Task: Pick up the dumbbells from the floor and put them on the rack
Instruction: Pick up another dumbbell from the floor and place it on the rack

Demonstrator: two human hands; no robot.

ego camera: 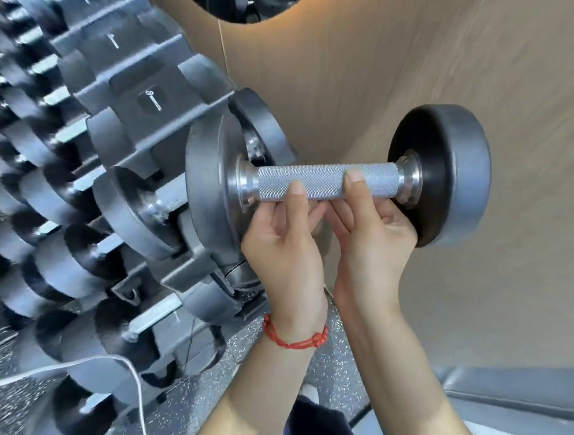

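A dumbbell [327, 183] with a knurled silver handle and two dark round heads is held up at the right end of the rack [153, 101]. My left hand [282, 241] grips the handle from below near the left head, its thumb on top. My right hand [369, 228] grips the handle from below nearer the right head. The dumbbell's left head is close against the rack's end and a racked dumbbell [140, 208]; whether they touch is unclear. A red cord bracelet [295, 337] circles my left wrist.
The grey rack runs away to the left, filled with several dark dumbbells on its tiers. A tan wall [437, 51] stands behind and to the right. Speckled rubber floor [196, 396] lies below, with a white cable [133, 377] across it. A grey padded surface [533, 393] sits lower right.
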